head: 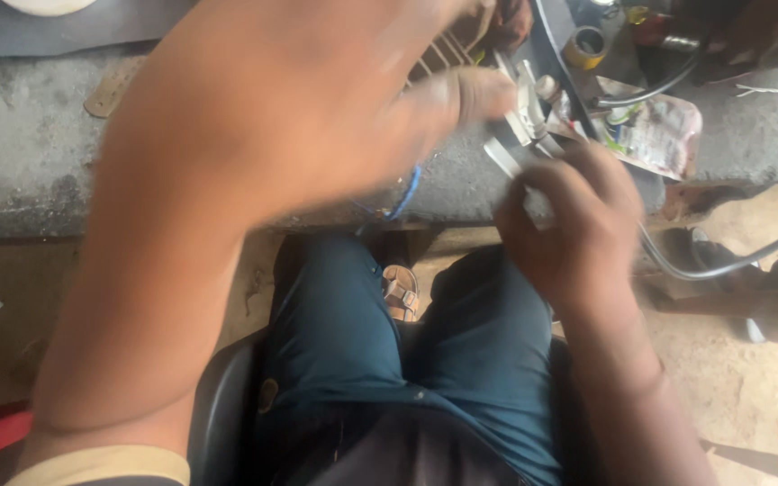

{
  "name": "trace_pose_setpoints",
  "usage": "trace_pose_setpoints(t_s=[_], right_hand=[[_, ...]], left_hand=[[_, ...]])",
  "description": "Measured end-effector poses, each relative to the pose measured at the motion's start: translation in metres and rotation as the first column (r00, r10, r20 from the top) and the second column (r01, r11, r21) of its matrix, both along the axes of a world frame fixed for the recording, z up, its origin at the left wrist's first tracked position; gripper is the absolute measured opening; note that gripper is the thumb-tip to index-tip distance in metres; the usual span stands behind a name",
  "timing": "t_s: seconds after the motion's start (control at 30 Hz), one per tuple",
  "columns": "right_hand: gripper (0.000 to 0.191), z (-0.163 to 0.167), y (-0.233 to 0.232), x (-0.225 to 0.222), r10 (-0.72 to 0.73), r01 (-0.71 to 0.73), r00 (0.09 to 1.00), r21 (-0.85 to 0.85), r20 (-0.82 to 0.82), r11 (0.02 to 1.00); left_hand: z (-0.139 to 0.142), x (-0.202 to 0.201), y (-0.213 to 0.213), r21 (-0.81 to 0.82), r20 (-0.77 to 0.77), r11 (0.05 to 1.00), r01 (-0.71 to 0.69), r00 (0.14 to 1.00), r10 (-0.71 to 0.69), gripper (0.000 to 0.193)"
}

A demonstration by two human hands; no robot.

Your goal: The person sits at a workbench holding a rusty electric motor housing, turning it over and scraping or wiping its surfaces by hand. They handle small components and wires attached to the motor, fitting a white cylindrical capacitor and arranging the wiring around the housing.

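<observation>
My left hand [299, 117] is raised close to the camera and blurred, its fingers reaching toward a small white plastic part [526, 112] at the edge of a concrete ledge [20, 162]. My right hand [574, 225] is curled around a white strip-like piece [500, 157] just below that part. A blue wire [405, 193] hangs down under my left hand. Whether the left fingers actually pinch the white part is unclear through the blur.
A roll of yellow tape [585, 45] and a crumpled plastic packet [659, 130] lie on the ledge at the upper right. A black cable [722, 265] curves past on the right. My legs in dark blue trousers [362, 333] and a sandal [400, 292] are below.
</observation>
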State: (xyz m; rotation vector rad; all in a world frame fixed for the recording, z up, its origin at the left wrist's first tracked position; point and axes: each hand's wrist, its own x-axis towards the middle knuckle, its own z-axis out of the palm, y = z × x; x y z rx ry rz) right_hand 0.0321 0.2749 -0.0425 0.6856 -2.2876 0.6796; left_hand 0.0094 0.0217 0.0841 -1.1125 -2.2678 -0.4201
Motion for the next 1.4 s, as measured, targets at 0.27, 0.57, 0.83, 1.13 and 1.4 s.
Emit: trace_pose_setpoints(t_s=[0.27, 0.57, 0.83, 1.13, 1.4], right_hand=[[0.015, 0.019, -0.001, 0.08, -0.066, 0.072, 0.99, -0.043, 0.121, 0.996], [0.022, 0.05, 0.001, 0.094, 0.201, -0.178, 0.958, -0.128, 0.204, 0.976], [0.035, 0.06, 0.007, 0.104, 0.35, -0.162, 0.786, -0.375, 0.51, 0.913], [0.024, 0.049, -0.007, 0.09, 0.587, -0.326, 0.683, -0.537, 0.435, 0.778], [0.022, 0.017, -0.035, 0.05, 0.273, -0.214, 0.947, -0.305, 0.167, 0.928]], left_hand=[[-0.021, 0.071, 0.035, 0.292, 0.268, 0.955, 0.056, 0.954, -0.138, 0.025], [-0.052, 0.083, 0.031, 0.471, 0.431, 0.86, 0.197, 0.799, -0.419, 0.018], [-0.066, 0.086, 0.031, 0.656, 0.483, 0.735, 0.169, 0.654, -0.582, 0.006], [-0.087, 0.092, 0.019, 0.731, 0.567, 0.679, 0.072, 0.489, -0.663, 0.009], [-0.087, 0.102, 0.001, 0.56, 0.51, 0.826, -0.061, 0.811, -0.286, 0.014]])
